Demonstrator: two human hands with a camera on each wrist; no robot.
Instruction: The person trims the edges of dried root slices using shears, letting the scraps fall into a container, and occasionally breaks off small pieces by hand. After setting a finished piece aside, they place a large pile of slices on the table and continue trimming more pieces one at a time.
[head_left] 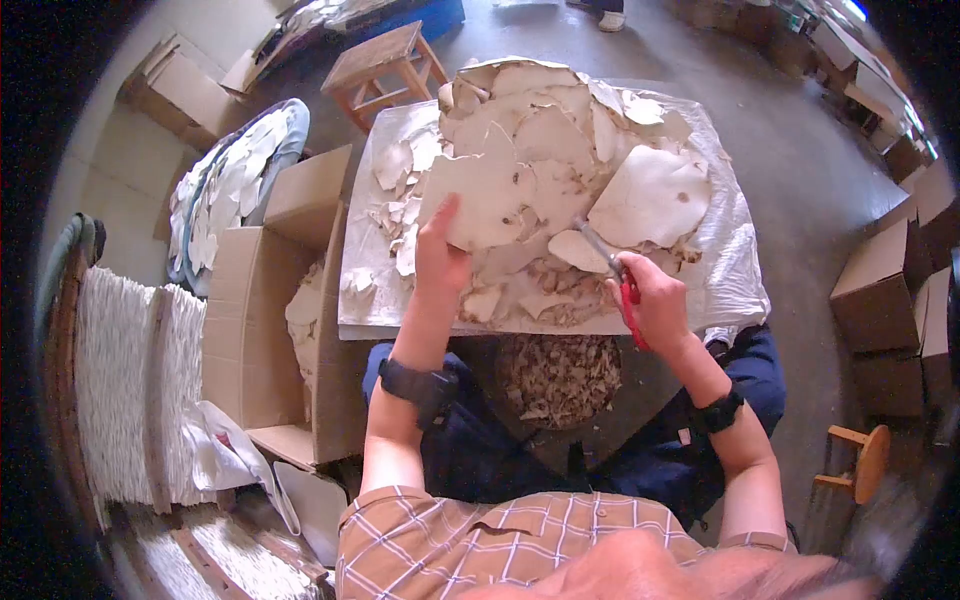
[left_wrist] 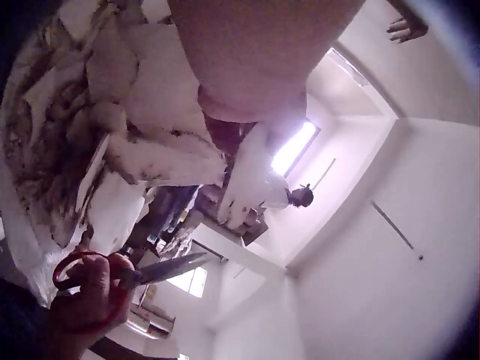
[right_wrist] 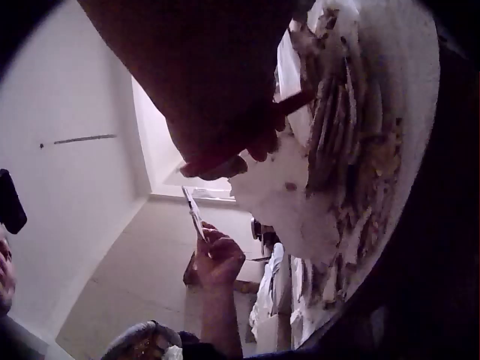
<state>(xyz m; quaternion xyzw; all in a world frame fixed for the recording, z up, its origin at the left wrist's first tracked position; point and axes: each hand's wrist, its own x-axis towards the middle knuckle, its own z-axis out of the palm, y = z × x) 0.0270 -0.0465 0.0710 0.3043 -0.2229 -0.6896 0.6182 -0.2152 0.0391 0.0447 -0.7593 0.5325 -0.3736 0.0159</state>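
Observation:
My left hand [head_left: 446,258] holds a stiff off-white sheet [head_left: 475,200] by its near left edge, thumb on the upper face. The sheet has ragged edges and a few dark spots, and it overlaps the pile [head_left: 540,125] of similar pieces. In my right hand [head_left: 657,300] is a pair of scissors [head_left: 630,305] with red handles, its blades pointing away from me over the pile, right of the held sheet. The left wrist view shows the scissor blades [left_wrist: 169,268] apart from any sheet. In the right wrist view the held sheet [right_wrist: 193,212] appears edge-on.
A white-covered table [head_left: 735,285] bears the pile, with small scraps [head_left: 360,283] at its left. Below it stands a container of brownish scraps [head_left: 560,385]. Left are an open cardboard box [head_left: 235,330] and stacked white sheets [head_left: 115,385]. A wooden stool [head_left: 385,60] stands beyond the table.

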